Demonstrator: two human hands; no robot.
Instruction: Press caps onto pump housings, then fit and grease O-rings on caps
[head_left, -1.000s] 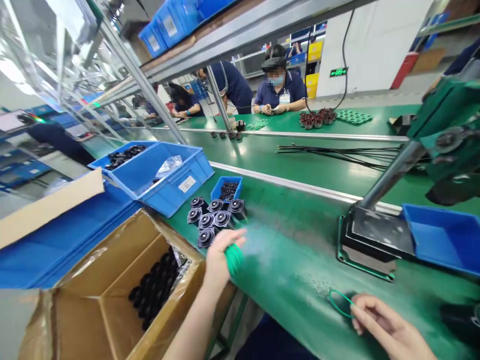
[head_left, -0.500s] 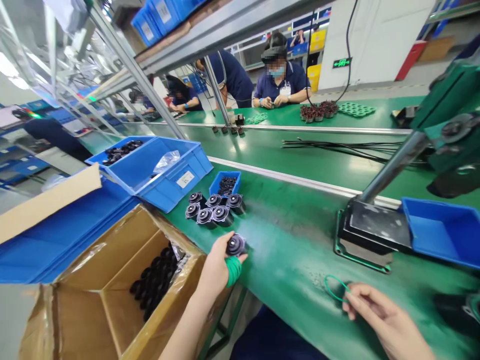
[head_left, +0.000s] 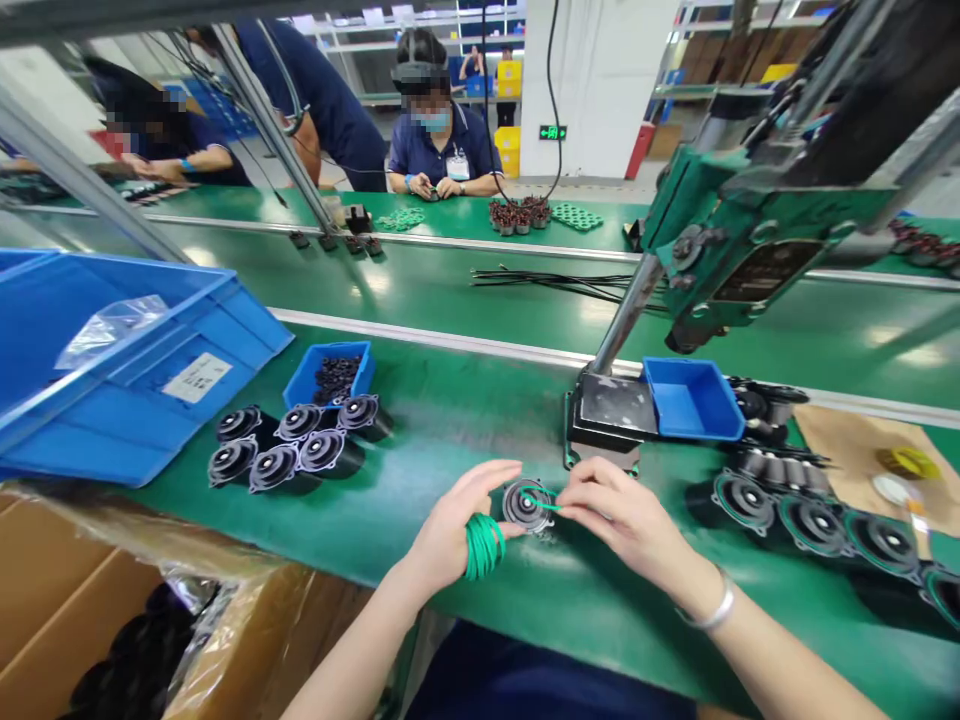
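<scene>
My left hand (head_left: 461, 525) is closed around a round black motor housing (head_left: 517, 518), its ringed face turned up towards me. Over the fingers of that hand hangs a bundle of green rubber rings (head_left: 484, 548). My right hand (head_left: 615, 505) pinches a single thin green ring (head_left: 546, 499) between thumb and fingertips. Part of this ring lies over the face of the housing; whether it touches the groove I cannot tell. To the left stand several similar housings (head_left: 276, 465) without a green ring showing. At the right, more housings (head_left: 814, 522) have green rings around their faces.
A green press (head_left: 750, 250) rises behind my right hand, beside a small blue bin (head_left: 694, 398). Another blue bin (head_left: 330, 375) holds small black parts. A large blue crate (head_left: 150, 370) and a cardboard box (head_left: 247, 640) stand left. Across the bench sits a co-worker (head_left: 442, 140).
The view has swung right. My left hand has carried the housing rightward, away from the group, and my right hand has brought the green ring onto its face.
</scene>
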